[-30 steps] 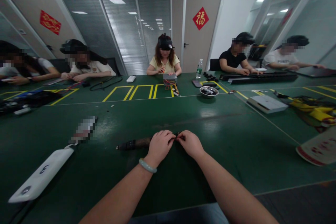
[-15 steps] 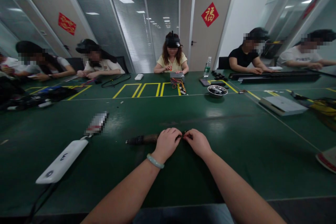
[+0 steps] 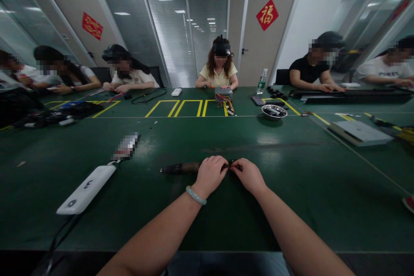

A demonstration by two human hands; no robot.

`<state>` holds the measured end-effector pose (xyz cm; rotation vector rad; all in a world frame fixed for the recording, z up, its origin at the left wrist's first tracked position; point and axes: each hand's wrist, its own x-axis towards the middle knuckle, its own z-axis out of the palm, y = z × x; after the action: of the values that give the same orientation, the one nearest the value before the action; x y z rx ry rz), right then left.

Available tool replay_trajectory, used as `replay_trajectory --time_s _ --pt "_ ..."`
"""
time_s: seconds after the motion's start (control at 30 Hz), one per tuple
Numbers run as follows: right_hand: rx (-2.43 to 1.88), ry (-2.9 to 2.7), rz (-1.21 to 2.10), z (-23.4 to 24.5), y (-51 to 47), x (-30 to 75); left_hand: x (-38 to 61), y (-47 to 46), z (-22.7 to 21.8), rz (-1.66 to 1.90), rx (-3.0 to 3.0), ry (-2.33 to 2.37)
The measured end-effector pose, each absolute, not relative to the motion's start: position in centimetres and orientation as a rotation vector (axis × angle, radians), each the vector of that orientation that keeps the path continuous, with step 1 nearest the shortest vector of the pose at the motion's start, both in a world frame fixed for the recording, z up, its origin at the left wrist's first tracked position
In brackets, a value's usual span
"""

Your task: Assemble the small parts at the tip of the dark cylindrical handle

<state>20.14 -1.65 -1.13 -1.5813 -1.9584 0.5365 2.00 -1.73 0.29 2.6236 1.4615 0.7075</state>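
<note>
A dark, stick-shaped electric screwdriver [image 3: 181, 168] lies across the green table in front of me, its narrow metal tip pointing left. My left hand [image 3: 211, 174] is wrapped over its right-hand part, covering much of the body. Close against the left fingertips, my right hand [image 3: 249, 175] pinches at the tool's right end. Whatever sits between those right fingers is small, dark and mostly hidden. A pale green bangle [image 3: 196, 196] circles my left wrist.
A white power bank [image 3: 87, 190] with a cable and a phone [image 3: 127, 145] lie to the left. Further off are a metal bowl [image 3: 274, 112] of dark parts, a grey box [image 3: 224, 93] with coloured wires, a bottle [image 3: 261, 82] and a white flat box [image 3: 360, 133]. Several people sit opposite.
The whole view has shifted slightly, so things appear a little further right and higher. Both hands keep nearly the same hold at the screwdriver's right end.
</note>
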Motion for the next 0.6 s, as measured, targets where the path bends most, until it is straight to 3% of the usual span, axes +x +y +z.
replay_trajectory --time_s 0.6 --pt "-1.574 -1.949 0.562 -1.42 -1.44 20.29 1.89 -1.69 0.36 0.686 2.619 1.444"
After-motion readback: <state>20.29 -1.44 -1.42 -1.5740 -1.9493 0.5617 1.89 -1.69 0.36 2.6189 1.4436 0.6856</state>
